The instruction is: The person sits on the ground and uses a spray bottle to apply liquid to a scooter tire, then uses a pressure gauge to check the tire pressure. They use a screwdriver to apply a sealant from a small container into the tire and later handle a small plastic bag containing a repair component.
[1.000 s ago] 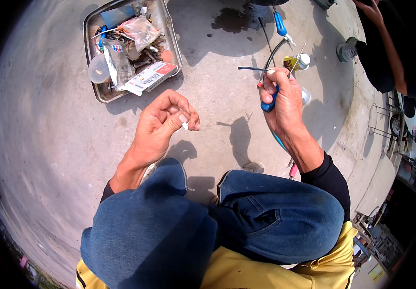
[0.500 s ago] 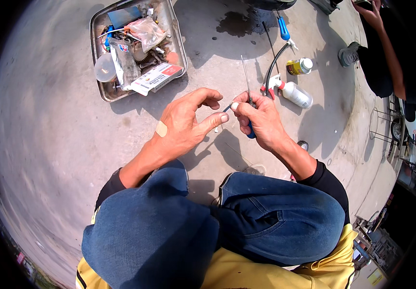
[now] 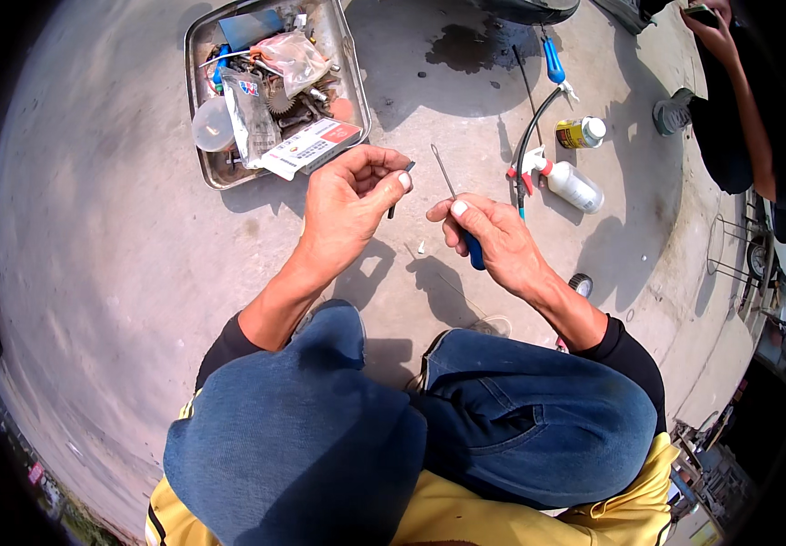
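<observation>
My left hand pinches a short black strip between thumb and bent fingers; its two ends stick out past the fingers. To its right, my right hand is closed round a tire plug needle with a blue handle. The thin metal shaft slants up and left from the grip and ends in a long open eye. Strip and needle are apart, with a gap between my hands. A small white bit lies on the concrete below that gap.
At the far left, a metal tray holds a box, bags and metal parts. A spray bottle, a yellow can and a black hose lie or stand at the right. Farther off are a tyre and a person holding a phone.
My hands have moved apart. The black strip, earlier between both hands, is now only in my left hand. The needle has tilted to the left.
</observation>
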Motion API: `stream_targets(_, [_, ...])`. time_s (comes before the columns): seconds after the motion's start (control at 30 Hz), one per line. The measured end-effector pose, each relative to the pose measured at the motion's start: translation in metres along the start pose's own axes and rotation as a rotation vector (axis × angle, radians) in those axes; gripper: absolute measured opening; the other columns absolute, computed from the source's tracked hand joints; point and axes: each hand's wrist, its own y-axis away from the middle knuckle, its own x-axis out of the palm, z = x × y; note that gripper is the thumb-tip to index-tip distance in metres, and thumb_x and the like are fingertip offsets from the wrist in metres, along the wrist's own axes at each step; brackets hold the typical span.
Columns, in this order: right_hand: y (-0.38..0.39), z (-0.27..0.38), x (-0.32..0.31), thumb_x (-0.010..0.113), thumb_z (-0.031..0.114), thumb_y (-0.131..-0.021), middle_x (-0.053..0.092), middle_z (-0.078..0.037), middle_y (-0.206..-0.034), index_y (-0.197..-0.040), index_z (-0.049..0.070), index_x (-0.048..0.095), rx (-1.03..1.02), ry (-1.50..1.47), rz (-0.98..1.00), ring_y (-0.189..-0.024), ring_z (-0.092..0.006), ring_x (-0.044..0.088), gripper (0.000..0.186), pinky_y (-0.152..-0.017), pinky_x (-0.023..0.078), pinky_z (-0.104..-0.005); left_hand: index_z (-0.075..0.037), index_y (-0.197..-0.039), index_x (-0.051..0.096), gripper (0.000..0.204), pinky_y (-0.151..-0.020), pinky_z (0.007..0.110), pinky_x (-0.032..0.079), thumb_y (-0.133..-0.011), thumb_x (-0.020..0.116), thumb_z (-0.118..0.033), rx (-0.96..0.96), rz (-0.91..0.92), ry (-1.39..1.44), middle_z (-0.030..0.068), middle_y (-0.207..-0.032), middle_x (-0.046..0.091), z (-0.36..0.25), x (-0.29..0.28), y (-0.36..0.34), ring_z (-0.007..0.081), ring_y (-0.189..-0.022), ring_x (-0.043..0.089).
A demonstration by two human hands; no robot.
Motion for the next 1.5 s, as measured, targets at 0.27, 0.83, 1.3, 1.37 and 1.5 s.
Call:
stream_targets(0.27, [0.003, 0.005, 0.006, 0.055, 0.030, -0.113, 0.062, 0.000, -0.079, -0.115, -0.002, 0.075, 0.048, -0.018, 0.037, -0.071, -0.0086, 0.058, 0.038, -0.065, 0.050, -0.0267, 0.003, -0.113, 0.068, 0.017, -0.086, 0.029, 0.058, -0.101, 0.070, -0.009, -0.029, -0.025, 0.032, 0.0097, -0.100, 0.076, 0.004, 0.004, -0.003, 0.0152, -0.094, 0.074])
stream_targets(0.83, [0.004, 0.005, 0.008, 0.063, 0.028, -0.110, 0.071, -0.008, -0.091, -0.125, 0.002, 0.077, 0.020, 0.177, -0.007, -0.071, -0.0111, 0.064, 0.033, -0.065, 0.054, -0.0303, 0.001, -0.103, 0.066, 0.014, -0.081, 0.030, 0.054, -0.099, 0.072, -0.011, -0.026, 0.007, 0.107, 0.0052, -0.090, 0.069, 0.009, 0.001, -0.005, 0.0127, -0.083, 0.065])
stream_targets(1.3, [0.006, 0.014, 0.008, 0.060, 0.025, -0.111, 0.064, -0.004, -0.083, -0.123, 0.000, 0.077, 0.034, 0.145, 0.069, -0.067, -0.0086, 0.059, 0.032, -0.060, 0.050, -0.0281, -0.001, -0.103, 0.067, 0.012, -0.083, 0.032, 0.057, -0.099, 0.070, -0.011, -0.019, 0.018, 0.117, 0.0048, -0.090, 0.069, 0.008, -0.001, -0.005, 0.0134, -0.083, 0.067])
stream_targets(1.37, [0.006, 0.016, 0.010, 0.060, 0.024, -0.111, 0.062, -0.002, -0.080, -0.121, 0.000, 0.077, 0.025, 0.117, 0.081, -0.067, -0.0076, 0.058, 0.031, -0.059, 0.049, -0.0272, -0.001, -0.104, 0.067, 0.012, -0.083, 0.032, 0.058, -0.099, 0.070, -0.011, -0.006, 0.010, 0.095, 0.0054, -0.090, 0.070, 0.010, -0.002, -0.005, 0.0140, -0.083, 0.069])
stream_targets(1.5, [0.007, 0.022, 0.011, 0.060, 0.024, -0.111, 0.061, -0.001, -0.078, -0.117, 0.000, 0.077, 0.019, 0.092, 0.118, -0.066, -0.0070, 0.057, 0.030, -0.057, 0.047, -0.0266, -0.001, -0.105, 0.067, 0.011, -0.084, 0.033, 0.061, -0.100, 0.068, -0.011, 0.005, -0.016, 0.092, 0.0065, -0.092, 0.071, 0.011, -0.002, -0.006, 0.0150, -0.084, 0.071])
